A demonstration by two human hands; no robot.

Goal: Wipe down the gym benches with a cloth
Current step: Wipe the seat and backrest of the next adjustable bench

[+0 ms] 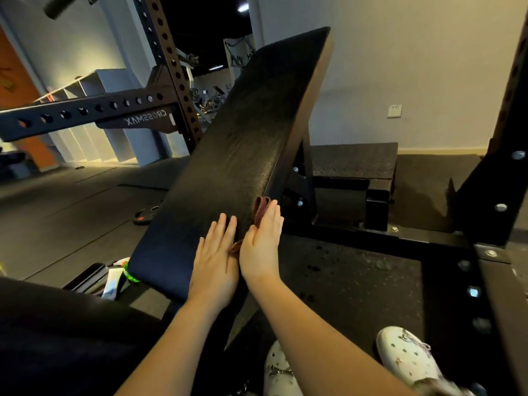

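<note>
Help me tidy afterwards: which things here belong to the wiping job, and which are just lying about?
Job: inclined bench pad, reddish cloth, left hand, right hand.
Lying about: weight plate on floor, power rack, wall socket.

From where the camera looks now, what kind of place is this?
Most likely a gym. A black padded bench is set at an incline, a steel rack upright with rows of holes stands beside it, and what looks like a weight plate lies on the rubber floor.
</note>
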